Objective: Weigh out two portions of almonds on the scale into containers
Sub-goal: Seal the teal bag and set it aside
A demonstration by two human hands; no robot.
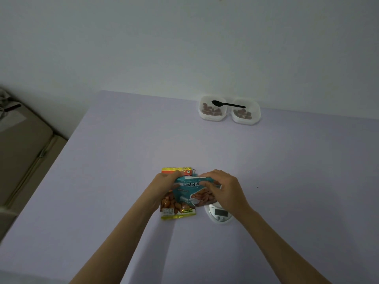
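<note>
Two white containers (209, 118) of almonds (211, 110), apparently; black spoon (229, 104) across both.

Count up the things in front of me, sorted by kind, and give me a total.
Almond packets: 2, teal packet and yellow packet
Containers: 2, left container and right container
Spoons: 1, black spoon
Scales: 1, white scale
Total: 6

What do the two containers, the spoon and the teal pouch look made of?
Spoon: probably plastic, matte black, thin one-piece shape. Container under its bowl and the other container: likely translucent white plastic; almonds show dimly through the walls. Teal pouch: flexible printed film, slightly glossy; it creases where held.
</note>
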